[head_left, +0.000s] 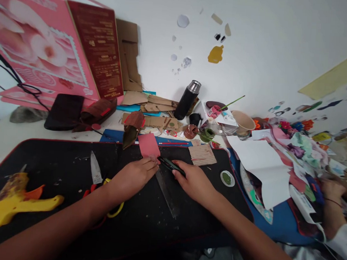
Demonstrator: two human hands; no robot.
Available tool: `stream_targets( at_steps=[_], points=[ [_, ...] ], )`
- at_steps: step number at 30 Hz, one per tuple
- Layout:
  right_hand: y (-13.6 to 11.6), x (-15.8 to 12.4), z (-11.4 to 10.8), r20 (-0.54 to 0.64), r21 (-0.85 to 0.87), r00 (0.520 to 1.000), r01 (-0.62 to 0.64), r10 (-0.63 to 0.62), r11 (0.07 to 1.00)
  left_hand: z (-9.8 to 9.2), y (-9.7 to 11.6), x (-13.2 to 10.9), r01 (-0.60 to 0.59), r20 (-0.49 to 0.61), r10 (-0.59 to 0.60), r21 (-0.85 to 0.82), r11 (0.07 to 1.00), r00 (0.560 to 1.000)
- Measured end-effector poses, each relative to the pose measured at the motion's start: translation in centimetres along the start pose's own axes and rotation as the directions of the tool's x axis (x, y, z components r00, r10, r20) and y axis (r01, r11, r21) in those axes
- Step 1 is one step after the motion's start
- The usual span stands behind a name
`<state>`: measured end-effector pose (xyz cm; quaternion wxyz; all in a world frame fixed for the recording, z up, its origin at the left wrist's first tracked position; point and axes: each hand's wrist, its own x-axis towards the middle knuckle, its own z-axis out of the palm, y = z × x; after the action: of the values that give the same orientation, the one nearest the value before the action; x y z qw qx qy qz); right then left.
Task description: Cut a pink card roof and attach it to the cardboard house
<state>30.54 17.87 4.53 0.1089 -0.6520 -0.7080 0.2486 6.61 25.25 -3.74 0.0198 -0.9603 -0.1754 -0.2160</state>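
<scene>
- Right hand [192, 179]: grip wrapped around slim dark tool [169, 164], pointing toward ten o'clock.
- Left hand [137, 177]: touching pink paper [149, 145] at its one o'clock; cannot tell whether this grip pinches.

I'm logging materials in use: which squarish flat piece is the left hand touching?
The smooth pinkish-red square sheet; the left hand touches its near edge. The ribbed tan cardboard square lies apart to the right, untouched.

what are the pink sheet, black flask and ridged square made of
Pink sheet: probably paper or card, matte with crisp edges.
Black flask: shiny silver top suggests metal; dark body unclear.
Ridged square: apparently corrugated cardboard, dull brown with parallel ridges.
</scene>
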Motion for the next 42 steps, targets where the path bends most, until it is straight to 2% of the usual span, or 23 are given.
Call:
stream_targets(
  at_steps=[4, 12, 34, 42],
  points=[
    [-0.1, 0.0, 0.2, -0.007, -0.043, 1.0, 0.004, -0.004, 0.999, 0.1, 0.0, -0.1, 0.0, 0.0, 0.0, -0.039, 0.999, 1.0],
    [-0.9, -0.1, 0.0, 0.001, -0.12, 1.0, -0.031, 0.031, 0.992, 0.0, -0.1, 0.1, -0.024, 0.03, 0.023, 0.03, 0.999, 0.999],
    [-2.2, 0.0, 0.0, 0.014, -0.247, 0.998, -0.052, 0.057, 0.968, 0.2, 0.0, 0.2, -0.001, 0.018, 0.001, -0.007, 1.0, 1.0],
    [-3.1, 0.1, -0.2, 0.067, -0.413, 0.995, -0.041, 0.075, 0.91, 0.4, 0.0, 0.1, 0.022, 0.003, -0.022, -0.066, 0.998, 1.0]
  ],
)
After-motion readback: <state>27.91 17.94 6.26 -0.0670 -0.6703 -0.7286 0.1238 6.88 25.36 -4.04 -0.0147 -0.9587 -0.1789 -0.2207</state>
